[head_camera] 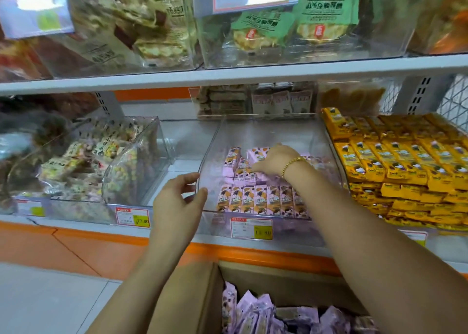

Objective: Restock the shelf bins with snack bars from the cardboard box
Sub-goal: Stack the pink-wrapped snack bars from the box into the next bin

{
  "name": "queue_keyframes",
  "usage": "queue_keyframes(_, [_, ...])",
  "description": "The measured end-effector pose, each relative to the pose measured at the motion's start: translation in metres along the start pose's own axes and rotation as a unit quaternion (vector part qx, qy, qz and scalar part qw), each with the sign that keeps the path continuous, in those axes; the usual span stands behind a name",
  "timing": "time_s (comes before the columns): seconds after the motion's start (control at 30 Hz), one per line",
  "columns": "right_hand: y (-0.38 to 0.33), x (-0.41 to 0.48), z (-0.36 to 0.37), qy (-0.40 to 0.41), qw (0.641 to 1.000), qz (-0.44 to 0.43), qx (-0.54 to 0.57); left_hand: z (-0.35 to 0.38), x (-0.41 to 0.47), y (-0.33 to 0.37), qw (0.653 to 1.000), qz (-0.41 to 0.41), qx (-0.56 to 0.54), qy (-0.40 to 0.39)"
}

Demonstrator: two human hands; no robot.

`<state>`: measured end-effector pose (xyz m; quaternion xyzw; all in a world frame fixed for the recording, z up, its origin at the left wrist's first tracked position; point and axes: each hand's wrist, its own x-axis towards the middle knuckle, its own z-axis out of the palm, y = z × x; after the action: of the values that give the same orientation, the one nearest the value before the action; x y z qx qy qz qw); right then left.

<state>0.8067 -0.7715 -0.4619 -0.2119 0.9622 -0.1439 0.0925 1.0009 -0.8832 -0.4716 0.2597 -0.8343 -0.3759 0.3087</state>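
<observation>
The right hand [274, 160] reaches down into the clear plastic bin [207, 156] on the lower shelf, palm down and fingers curled over the loose purple snack bars [243, 167] piled at the back of it; whether it grips one cannot be told, since the fingertips are hidden among the wrappers. A gold bracelet [291, 165] sits on that wrist. Just in front of this hand, nearer the person, a neat row of bars [260, 202] stands upright against the bin's front wall. The left hand [178, 202] is open, fingers spread and slightly bent, at the bin's left front corner, with the fingertips at or just beside the clear wall; contact is not certain. Below both forearms, the cardboard box [278, 280] stands open with more purple-wrapped bars [255, 311] lying loose inside. To the right of the right hand, stacks of yellow-wrapped bars [395, 161] fill the neighbouring space. To the left of the left hand is another clear bin [136, 171] holding mixed pale snacks, and a price tag [251, 228] hangs on the shelf edge just below the hands
</observation>
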Motion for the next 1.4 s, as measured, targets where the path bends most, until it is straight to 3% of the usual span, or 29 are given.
queue_keyframes(0.2, [-0.010,0.029,0.021,-0.018,0.998,0.015,0.064,-0.004,0.002,-0.017,0.998,0.045,0.037,-0.028])
queue_keyframes(0.4, [-0.010,0.027,0.034,-0.054,0.972,0.007,0.229,-0.007,-0.002,-0.023,0.995,0.080,0.015,-0.049])
queue_keyframes(0.5, [-0.004,0.006,0.024,-0.016,0.982,0.003,0.188,-0.009,-0.009,-0.022,0.994,0.093,-0.007,-0.054])
queue_keyframes(0.6, [0.004,-0.038,0.012,0.140,0.961,-0.076,0.227,-0.012,-0.023,-0.013,0.989,0.118,-0.028,-0.082])
queue_keyframes(0.67, [0.012,-0.080,0.012,0.199,0.940,-0.151,0.231,-0.009,-0.035,-0.013,0.981,0.144,0.003,-0.130])
queue_keyframes(0.77, [0.028,-0.140,0.030,0.190,0.926,-0.239,0.221,-0.001,-0.056,-0.025,0.964,0.163,0.079,-0.196])
queue_keyframes(0.83, [0.047,-0.164,0.051,0.161,0.930,-0.257,0.208,0.004,-0.068,-0.036,0.959,0.161,0.121,-0.200])
queue_keyframes(0.97, [0.086,-0.177,0.117,0.012,0.964,-0.185,0.193,0.009,-0.083,-0.062,0.945,0.094,0.208,-0.236])
queue_keyframes(1.07, [0.110,-0.168,0.185,-0.076,0.972,-0.045,0.216,0.013,-0.095,-0.089,0.876,0.014,0.359,-0.321])
queue_keyframes(1.17, [0.113,-0.165,0.237,-0.105,0.958,0.069,0.257,0.017,-0.107,-0.107,0.820,-0.014,0.421,-0.387])
queue_keyframes(1.4, [0.088,-0.140,0.314,-0.133,0.880,0.191,0.415,0.028,-0.106,-0.110,0.801,0.012,0.425,-0.422])
